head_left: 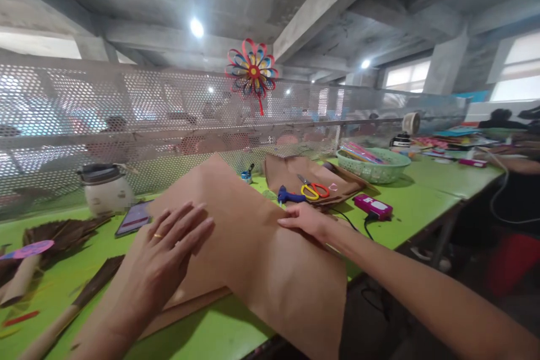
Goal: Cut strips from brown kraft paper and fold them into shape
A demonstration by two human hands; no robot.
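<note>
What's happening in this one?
A person is handling brown paper at a green table. The left hand lies palm down over it, fingers extended; the right hand touches its right side, though whether it pinches the paper is unclear. The paper's near right part juts past the table's edge. Beyond it are a blue glue gun and scissors, with a light green basket farther right.

A bright green table [426, 197] carries everything here. Large brown paper sheets [236, 225] cover its near middle, reaching past the front edge. On the left are a white jug [107, 194], a phone [130, 222], a red strip [21, 318] and a brown roll [54, 329]. Farther right rest more brown paper [287, 171], a pale green basket [379, 169] and a magenta device [373, 207]; a small blue jar [246, 177] stands behind the sheets.
</note>
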